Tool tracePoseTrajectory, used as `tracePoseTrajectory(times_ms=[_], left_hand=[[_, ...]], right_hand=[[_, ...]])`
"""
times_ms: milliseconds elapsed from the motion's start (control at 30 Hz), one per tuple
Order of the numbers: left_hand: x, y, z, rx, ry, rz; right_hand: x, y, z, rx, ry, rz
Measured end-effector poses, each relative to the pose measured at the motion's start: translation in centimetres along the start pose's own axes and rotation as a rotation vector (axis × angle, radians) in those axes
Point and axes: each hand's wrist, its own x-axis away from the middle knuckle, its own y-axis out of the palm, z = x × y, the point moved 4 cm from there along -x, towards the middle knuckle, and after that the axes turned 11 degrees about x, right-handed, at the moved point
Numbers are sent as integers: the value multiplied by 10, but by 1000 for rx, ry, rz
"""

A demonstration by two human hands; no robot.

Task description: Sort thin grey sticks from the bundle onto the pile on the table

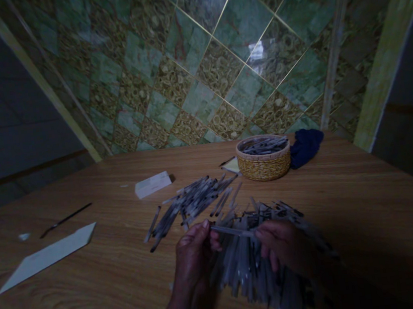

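Between my two hands a slim, pen-like stick (234,230), translucent along its length with a dark left end, is held almost level. My left hand (195,251) pinches that dark end between thumb and fingers. Its right end sits in the closed fingers of my right hand (283,243). Beneath and behind them spreads a large pile of similar sticks (240,264), many looking like clear plastic, partly covered by my hands. Farther back lies a second heap of dark-ended sticks (197,196). Dim light hides the finer details.
A woven basket (265,167) filled with sticks stands at the back right, against a dark blue cloth (306,146). A white box (153,184) lies back left. Nearer left are a pale flat card (50,256) and a thin black stick (66,219). A tiled wall (199,99) borders the wooden table (113,283).
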Motion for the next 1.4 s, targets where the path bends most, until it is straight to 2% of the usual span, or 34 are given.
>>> tracePoseTrajectory(times_ms=[100, 300, 533, 667, 867, 967, 1100, 1200, 1400], left_hand=[[0, 0, -1, 12, -2, -15], [-2, -2, -1, -3, -8, 3], [-2, -3, -2, 1, -15, 26], [-5, -6, 1, 3, -33, 72], [-6, -6, 3, -18, 13, 74], [-5, -5, 2, -22, 21, 69], [-3, -3, 1, -22, 31, 27], [-2, -1, 2, -41, 52, -2], [5, 6, 7, -82, 108, -33]], right_hand=[[1, 0, -1, 37, -44, -37], [2, -2, -4, 24, -9, 28], [5, -6, -4, 305, -116, 163], [3, -8, -1, 322, -127, 176], [1, -15, -4, 419, -131, 206], [0, -15, -3, 312, -93, 195], [-3, -8, 2, -47, 5, 172], [-5, -3, 3, -236, 47, 146], [-5, -1, 3, -382, 79, 131]])
